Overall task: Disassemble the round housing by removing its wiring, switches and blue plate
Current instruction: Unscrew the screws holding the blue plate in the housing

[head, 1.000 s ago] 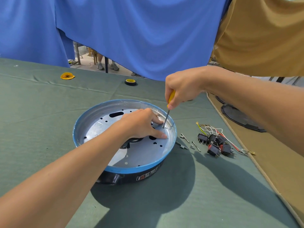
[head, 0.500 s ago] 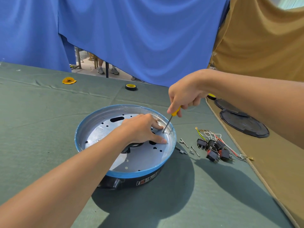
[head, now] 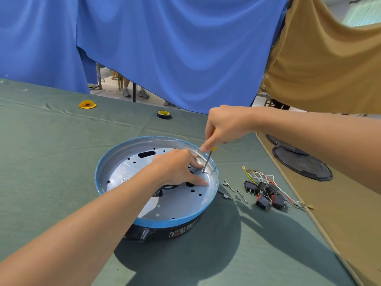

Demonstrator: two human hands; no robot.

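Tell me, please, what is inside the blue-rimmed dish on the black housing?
Its perforated silver floor, the left hand resting on it, and the screwdriver the right hand grips, tip near the far-right wall. Dark openings peek beside the left hand; what it covers is hidden.

Blue rim, silver floor, black base
You had a blue plate [head: 165, 223] shining silver inside, on a black housing [head: 140, 234]; your screwdriver [head: 207, 161] handle was yellow, the switches [head: 266, 193] black and red, the desk [head: 51, 162] dull green.
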